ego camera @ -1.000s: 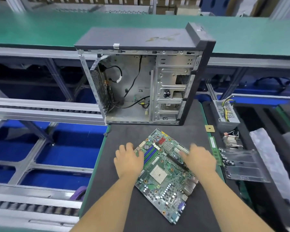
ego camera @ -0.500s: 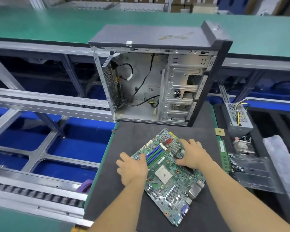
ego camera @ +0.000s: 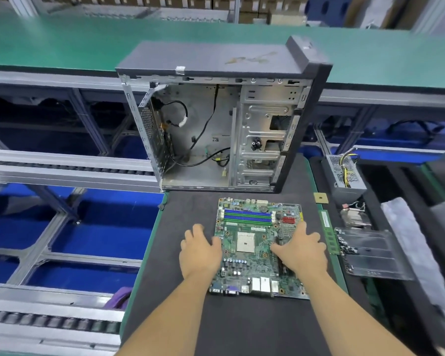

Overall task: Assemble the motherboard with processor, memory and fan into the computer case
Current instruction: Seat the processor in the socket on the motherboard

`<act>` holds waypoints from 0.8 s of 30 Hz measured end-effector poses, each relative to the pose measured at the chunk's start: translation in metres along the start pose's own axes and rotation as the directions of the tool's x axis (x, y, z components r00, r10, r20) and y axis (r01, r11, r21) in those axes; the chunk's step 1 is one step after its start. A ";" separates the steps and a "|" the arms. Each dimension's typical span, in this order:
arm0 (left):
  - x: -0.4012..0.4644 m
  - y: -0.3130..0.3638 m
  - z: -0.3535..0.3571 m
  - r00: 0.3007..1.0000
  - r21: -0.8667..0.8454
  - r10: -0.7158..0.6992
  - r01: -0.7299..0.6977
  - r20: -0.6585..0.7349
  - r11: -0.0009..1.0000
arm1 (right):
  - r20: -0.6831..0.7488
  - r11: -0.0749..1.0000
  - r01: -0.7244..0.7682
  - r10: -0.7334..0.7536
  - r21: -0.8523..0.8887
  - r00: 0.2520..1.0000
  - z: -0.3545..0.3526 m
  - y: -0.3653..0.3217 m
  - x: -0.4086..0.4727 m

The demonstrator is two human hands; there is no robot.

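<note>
A green motherboard lies flat on the dark mat, square to me, memory slots at its far end and ports toward me. My left hand rests at its left edge, fingers spread. My right hand lies on its right side, fingers straight. The open computer case stands upright behind the board, loose cables inside. A processor chip and a green memory stick lie to the right of the board. A metal heatsink fan sits further right.
A power supply with yellow wires stands at the right. A clear plastic tray lies near my right hand. Roller conveyor rails and blue bins fill the left. A green belt runs behind the case.
The motherboard has been turned from a diagonal lie to square with the mat edge. Both hands turned with it and now sit at its left and right sides.
</note>
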State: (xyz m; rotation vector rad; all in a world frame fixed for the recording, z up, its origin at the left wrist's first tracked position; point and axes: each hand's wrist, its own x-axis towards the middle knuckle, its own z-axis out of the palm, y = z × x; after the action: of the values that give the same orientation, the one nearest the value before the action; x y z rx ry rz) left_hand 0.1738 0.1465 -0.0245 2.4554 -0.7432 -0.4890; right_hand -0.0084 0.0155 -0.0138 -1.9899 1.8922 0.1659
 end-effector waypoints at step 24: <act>0.022 -0.054 0.010 0.911 0.279 0.403 -0.412 0.091 0.867 | 0.037 0.875 0.270 -0.279 -0.402 0.960 -0.063 0.018 0.163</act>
State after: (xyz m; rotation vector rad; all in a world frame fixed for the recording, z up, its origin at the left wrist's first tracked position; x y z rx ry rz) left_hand 0.2077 0.1681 -0.0674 2.4508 -1.3975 -0.2645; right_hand -0.0239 -0.1593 -0.0156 -2.5185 1.6598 0.4917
